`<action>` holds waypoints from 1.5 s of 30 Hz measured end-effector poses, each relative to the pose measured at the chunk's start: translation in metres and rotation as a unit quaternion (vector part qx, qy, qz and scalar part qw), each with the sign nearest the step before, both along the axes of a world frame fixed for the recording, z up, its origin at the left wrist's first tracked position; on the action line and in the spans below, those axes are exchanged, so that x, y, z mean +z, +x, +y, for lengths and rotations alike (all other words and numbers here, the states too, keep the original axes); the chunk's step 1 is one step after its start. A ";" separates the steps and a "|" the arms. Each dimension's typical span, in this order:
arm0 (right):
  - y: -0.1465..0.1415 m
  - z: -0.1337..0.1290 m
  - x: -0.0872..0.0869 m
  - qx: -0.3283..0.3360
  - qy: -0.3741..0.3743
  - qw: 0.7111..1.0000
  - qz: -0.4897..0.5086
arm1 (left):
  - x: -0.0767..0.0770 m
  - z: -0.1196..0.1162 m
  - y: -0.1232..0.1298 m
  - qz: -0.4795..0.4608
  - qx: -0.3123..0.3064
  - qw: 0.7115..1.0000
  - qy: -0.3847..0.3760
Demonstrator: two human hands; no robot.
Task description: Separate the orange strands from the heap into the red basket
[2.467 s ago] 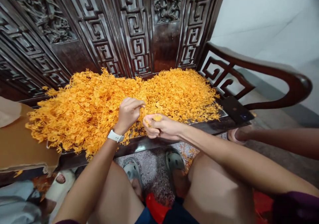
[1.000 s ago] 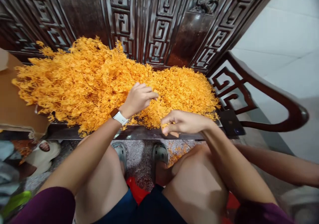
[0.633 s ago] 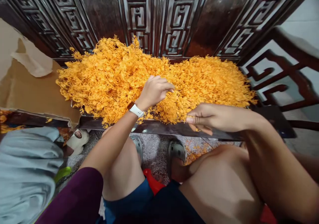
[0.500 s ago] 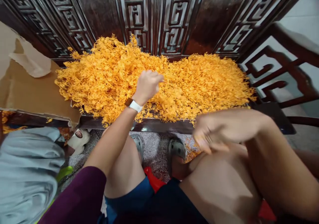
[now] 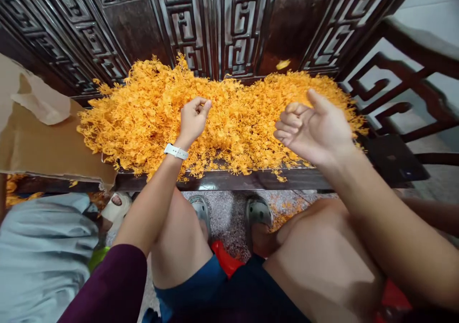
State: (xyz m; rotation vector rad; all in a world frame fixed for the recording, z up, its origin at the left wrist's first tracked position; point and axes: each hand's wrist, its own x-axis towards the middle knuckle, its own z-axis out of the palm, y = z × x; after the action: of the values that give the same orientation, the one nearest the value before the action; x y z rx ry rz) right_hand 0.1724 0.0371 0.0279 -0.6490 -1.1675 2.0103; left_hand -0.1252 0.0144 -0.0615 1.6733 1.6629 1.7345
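Note:
A wide heap of orange, spidery pieces [image 5: 236,122], like small plastic flower parts, covers the dark wooden bench [image 5: 229,180]. My left hand [image 5: 194,117], with a white watch band at the wrist, hovers over the middle of the heap, thumb and forefinger pinched together. Whatever sits in that pinch blends with the orange behind it. Over the heap's right part is my right hand [image 5: 315,127], palm turned up, thumb stretched out, other fingers loosely curled, nothing visible in it. A blurred orange piece [image 5: 283,64] is in the air beyond its fingers.
Brown cardboard [image 5: 53,139] leans at the left end. Carved dark panels [image 5: 143,26] rise behind the heap. At right stand a chair [image 5: 430,74] and a dark flat object [image 5: 392,158]. Another person's grey clothing [image 5: 46,246] is at lower left. Orange bits [image 5: 287,213] litter the floor.
My right hand has risen from above my knee to over the heap, its palm turning up. The orange piece has appeared in the air. My left hand has shifted slightly left.

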 end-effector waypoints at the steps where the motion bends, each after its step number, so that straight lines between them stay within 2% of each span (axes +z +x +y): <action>1: -0.001 0.001 -0.003 -0.006 -0.003 1.000 -0.028 | 0.000 0.000 0.004 -0.004 -0.012 1.000 0.004; 8: -0.014 -0.005 -0.023 -0.051 0.037 0.989 -0.136 | 0.002 -0.008 0.030 -0.012 -0.115 0.993 0.000; 14: -0.016 -0.002 -0.029 -0.022 0.017 0.995 -0.094 | 0.013 -0.023 0.050 0.040 -0.176 0.984 0.002; 17: -0.017 -0.001 -0.030 -0.008 0.037 0.997 -0.069 | 0.015 -0.027 0.058 0.073 -0.186 0.980 -0.005; 21: -0.018 -0.001 -0.030 -0.006 0.071 0.993 -0.090 | 0.015 -0.027 0.060 0.084 -0.152 0.985 0.000; 28: -0.016 -0.006 -0.029 0.046 0.120 0.982 -0.139 | 0.014 -0.021 0.045 0.081 -0.012 0.996 0.028; 30: -0.015 -0.009 -0.026 0.096 0.139 0.973 -0.159 | 0.016 -0.020 0.036 0.123 0.008 0.992 0.024; 33: -0.017 -0.016 -0.021 0.180 0.162 0.952 -0.185 | 0.021 -0.021 0.020 0.241 0.025 0.970 0.025; 36: -0.024 -0.020 -0.016 0.176 0.164 0.956 -0.169 | 0.028 -0.025 0.007 0.305 0.053 0.950 0.029; 38: -0.030 -0.022 -0.014 0.156 0.156 0.964 -0.147 | 0.033 -0.027 0.005 0.302 0.066 0.951 0.027; 42: -0.040 -0.023 -0.013 0.167 0.143 0.966 -0.133 | 0.035 -0.024 0.005 0.269 0.057 0.961 0.020; 44: -0.042 -0.028 -0.012 0.183 0.156 0.962 -0.129 | 0.030 -0.018 -0.007 0.244 0.053 0.968 0.017; 45: -0.042 -0.032 -0.011 0.213 0.175 0.953 -0.128 | 0.027 -0.016 -0.017 0.224 0.066 0.972 0.017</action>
State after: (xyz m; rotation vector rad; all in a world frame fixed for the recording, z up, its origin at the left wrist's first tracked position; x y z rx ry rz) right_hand 0.1307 0.0050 0.0173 -0.5151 -1.9026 2.0192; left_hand -0.1425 -0.0011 -0.0340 2.1370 1.9776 1.5212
